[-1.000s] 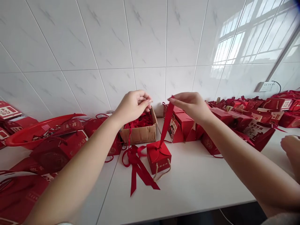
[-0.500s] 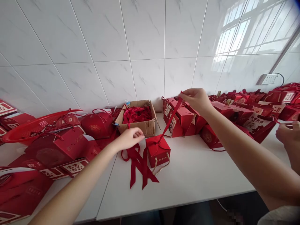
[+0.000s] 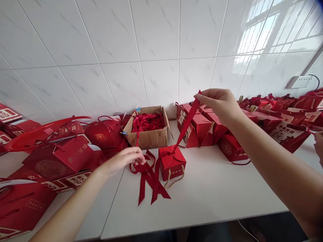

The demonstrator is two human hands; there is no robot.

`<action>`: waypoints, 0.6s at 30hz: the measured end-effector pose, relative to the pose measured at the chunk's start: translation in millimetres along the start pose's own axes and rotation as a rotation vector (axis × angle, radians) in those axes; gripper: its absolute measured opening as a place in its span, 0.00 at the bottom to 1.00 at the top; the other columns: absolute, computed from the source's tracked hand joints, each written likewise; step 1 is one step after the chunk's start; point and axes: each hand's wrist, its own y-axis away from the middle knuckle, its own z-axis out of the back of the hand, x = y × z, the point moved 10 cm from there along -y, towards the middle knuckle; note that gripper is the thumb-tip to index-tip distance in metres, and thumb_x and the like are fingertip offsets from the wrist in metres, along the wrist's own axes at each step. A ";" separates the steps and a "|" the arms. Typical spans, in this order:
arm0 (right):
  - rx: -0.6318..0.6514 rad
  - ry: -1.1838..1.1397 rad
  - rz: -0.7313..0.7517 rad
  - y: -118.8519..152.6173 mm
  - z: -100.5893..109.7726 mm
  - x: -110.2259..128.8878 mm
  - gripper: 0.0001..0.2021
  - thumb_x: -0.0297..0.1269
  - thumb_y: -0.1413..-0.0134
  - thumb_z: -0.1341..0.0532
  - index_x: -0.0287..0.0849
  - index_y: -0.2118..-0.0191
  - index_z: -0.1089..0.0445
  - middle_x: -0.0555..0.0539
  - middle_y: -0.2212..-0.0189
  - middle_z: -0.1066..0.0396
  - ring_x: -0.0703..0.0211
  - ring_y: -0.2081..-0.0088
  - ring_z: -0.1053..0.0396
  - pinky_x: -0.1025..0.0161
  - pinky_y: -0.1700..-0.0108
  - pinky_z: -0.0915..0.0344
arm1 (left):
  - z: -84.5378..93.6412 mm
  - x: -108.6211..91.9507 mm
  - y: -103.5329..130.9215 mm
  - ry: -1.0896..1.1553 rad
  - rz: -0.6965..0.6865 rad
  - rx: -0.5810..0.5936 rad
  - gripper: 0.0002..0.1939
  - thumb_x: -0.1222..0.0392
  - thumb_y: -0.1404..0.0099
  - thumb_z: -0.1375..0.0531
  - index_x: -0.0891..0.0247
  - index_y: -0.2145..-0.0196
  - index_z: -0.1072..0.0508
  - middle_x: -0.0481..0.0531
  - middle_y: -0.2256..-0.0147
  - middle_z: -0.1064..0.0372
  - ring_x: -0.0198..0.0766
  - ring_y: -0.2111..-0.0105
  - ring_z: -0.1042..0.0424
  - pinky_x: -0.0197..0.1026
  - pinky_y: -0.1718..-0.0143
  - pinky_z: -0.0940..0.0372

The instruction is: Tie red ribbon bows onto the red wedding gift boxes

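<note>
Between the thumb and fingers of my right hand (image 3: 219, 102), one end of a dark red ribbon (image 3: 188, 122) is pinched and held up. The ribbon slants down to a loose knot on the lid of a small red gift box (image 3: 173, 163), which has a twisted beige rope handle (image 3: 176, 181). Its other tail drapes over the box's left side. My left hand (image 3: 126, 159) hovers palm down over loose red ribbons (image 3: 146, 176) on the table, left of the box. Its fingers are loosely bent and apart, with nothing seen held.
A cardboard carton (image 3: 147, 139) full of red ribbons stands behind. Red boxes (image 3: 198, 129) line the wall on the right. More red boxes (image 3: 63, 156) and a red plastic basket (image 3: 22, 143) crowd the left. Another person's hand (image 3: 319, 144) shows at the right edge of the white table (image 3: 214, 188).
My left hand has moved down and left, closer to the loose ribbons. My right hand has risen slightly to the right, still pinching the ribbon. The other person's hand is now mostly out of view.
</note>
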 end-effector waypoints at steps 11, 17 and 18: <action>0.054 -0.067 0.059 15.6 -21.4 25.4 0.08 0.37 0.48 0.35 0.38 0.71 0.24 0.50 0.79 0.35 0.69 0.77 0.44 0.65 0.76 0.48 | -51.6 26.4 -24.3 -0.231 0.053 -0.071 0.19 0.45 0.48 0.38 0.63 0.66 0.28 0.54 0.62 0.28 0.47 0.59 0.30 0.43 0.58 0.37; 0.063 -0.081 0.053 14.9 -20.7 27.6 0.08 0.36 0.48 0.35 0.37 0.71 0.26 0.53 0.81 0.40 0.71 0.80 0.49 0.66 0.77 0.53 | -17.8 13.2 -11.5 -0.200 0.106 -0.037 0.18 0.43 0.41 0.44 0.63 0.69 0.29 0.52 0.69 0.28 0.43 0.68 0.31 0.40 0.68 0.39; 0.069 -0.078 0.048 14.7 -21.4 27.5 0.08 0.36 0.48 0.35 0.36 0.71 0.25 0.53 0.82 0.40 0.71 0.80 0.50 0.65 0.77 0.54 | -8.3 3.1 -6.8 -0.195 0.101 -0.029 0.17 0.45 0.41 0.44 0.62 0.69 0.28 0.52 0.67 0.27 0.43 0.66 0.30 0.40 0.66 0.39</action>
